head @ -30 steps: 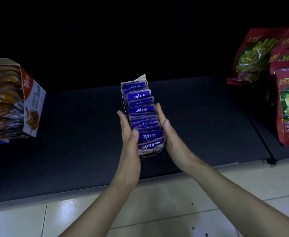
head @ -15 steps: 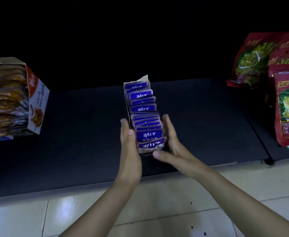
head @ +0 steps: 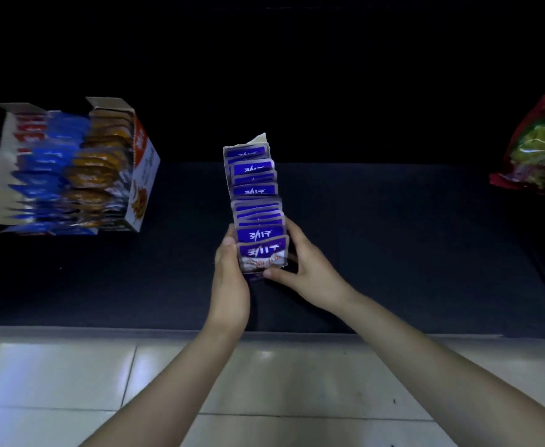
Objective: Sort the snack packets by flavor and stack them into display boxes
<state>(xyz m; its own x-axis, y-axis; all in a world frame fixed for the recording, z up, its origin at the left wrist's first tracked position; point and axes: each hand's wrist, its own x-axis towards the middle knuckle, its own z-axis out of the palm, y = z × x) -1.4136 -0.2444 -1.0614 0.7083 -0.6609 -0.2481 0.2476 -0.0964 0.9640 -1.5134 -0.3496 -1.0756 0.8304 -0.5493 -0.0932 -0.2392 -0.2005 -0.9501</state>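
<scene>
Head view. A narrow display box (head: 228, 175) is standing at the middle of a dark surface (head: 393, 237), its long axis running away from the viewer and a torn flap rising at its far end. A single row of purple packets (head: 258, 217) is filling it from end to end, each one upright and overlapping the next, with the print reading upside down from this side. The front packet (head: 262, 253) is leaning slightly toward the viewer.

The two hands are bracketing the near end of the box, one on each side, with the far half of the row reaching out beyond them. The left hand (head: 231, 282) is lying flat against the left wall, fingers straight and thumb pointing along the box. The right hand (head: 310, 272) is cupping the right wall, its fingers curling round that side while its thumb is crossing beneath the front packet and touching the lower front edge. The hands are apart, separated by the width of the box.

Well to the left, a second box (head: 144, 175) is lying open, holding rows of red packets (head: 27, 124), blue packets (head: 48, 169) and orange packets (head: 100, 169). A red bag (head: 542, 146) is lying at the far right. A tiled floor (head: 264, 382) is showing in the foreground beneath the forearms.
</scene>
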